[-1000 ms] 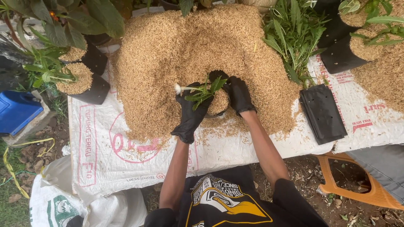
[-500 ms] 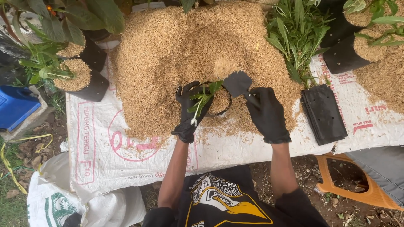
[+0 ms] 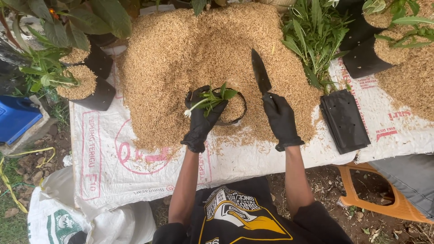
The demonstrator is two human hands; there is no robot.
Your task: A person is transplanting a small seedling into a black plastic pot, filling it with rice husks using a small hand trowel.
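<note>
While the gloved left hand [image 3: 199,123] pinches a green seedling [image 3: 211,97] upright in the husk-filled black grow bag [image 3: 226,108], the right hand [image 3: 281,118] grips a black trowel [image 3: 261,71] at one o'clock. Judged step: backfilling; next calls for scooping husk.

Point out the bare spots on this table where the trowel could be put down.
Free: the white sack sheet left of the husk heap, below the filled black bags; also the strip between the right hand and the flat empty bags. Crowded: around the left hand, seedling and trowel.
</note>
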